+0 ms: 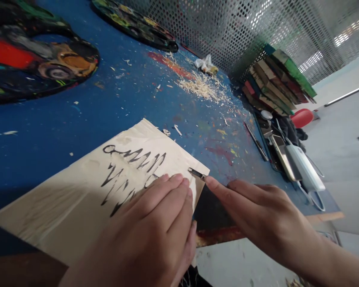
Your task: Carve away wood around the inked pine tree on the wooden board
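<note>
A pale wooden board (77,191) with black brushed lettering lies on the blue paint-stained table (107,107). My left hand (149,231) lies flat on the board, fingers together, covering part of the lettering. My right hand (266,215) grips a small carving tool (196,173); only its metal tip shows, touching the board's right corner just beyond my left fingertips.
Wood shavings (202,87) are heaped at the far middle. Two painted round panels (32,59) (134,24) lie at the back. A stack of wood blocks (278,81), a crumpled bag, carving tools (255,141) and a phone with a white device sit at the right edge. Perforated metal wall behind.
</note>
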Available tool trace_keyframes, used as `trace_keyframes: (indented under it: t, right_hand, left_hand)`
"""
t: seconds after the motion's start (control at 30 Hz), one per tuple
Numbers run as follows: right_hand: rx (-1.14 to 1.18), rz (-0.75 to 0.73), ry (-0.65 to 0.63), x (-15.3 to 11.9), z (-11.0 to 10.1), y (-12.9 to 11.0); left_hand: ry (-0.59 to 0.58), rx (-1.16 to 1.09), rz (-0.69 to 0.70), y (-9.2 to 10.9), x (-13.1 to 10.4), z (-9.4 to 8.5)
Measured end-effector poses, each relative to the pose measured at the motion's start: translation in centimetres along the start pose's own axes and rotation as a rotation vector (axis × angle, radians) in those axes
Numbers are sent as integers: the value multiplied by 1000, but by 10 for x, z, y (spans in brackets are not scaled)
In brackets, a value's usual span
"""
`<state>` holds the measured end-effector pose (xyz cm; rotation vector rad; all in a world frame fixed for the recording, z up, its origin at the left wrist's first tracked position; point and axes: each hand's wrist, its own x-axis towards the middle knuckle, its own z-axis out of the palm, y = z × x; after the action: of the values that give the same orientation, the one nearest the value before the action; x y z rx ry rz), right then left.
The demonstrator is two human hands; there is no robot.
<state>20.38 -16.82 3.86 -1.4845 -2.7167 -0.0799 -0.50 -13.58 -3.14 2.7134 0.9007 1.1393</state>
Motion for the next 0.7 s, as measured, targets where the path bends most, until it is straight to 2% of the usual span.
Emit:
trace_keyframes:
  t: [0.2,0.43,0.5,0.57,0.63,0.7]
  right_hand:
    - [118,48,-32,7,-5,1]
    - [-9,-59,38,61,7,-2]
    - [12,-54,47,65,8,-1]
    - [51,-9,75,54,4,1]
    - [80,79,130,31,-5,6]
    - [-54,228,191,2,-15,13]
  left_hand:
    - [20,6,16,1,2,0]
    - [-49,-21,18,0,2,-1]
    - [-46,-20,16,-1,1,-1]
    - [-14,-4,27,-3,1,-1]
    - [29,12,41,-5,2,0]
    - [36,19,42,-5,5,2]
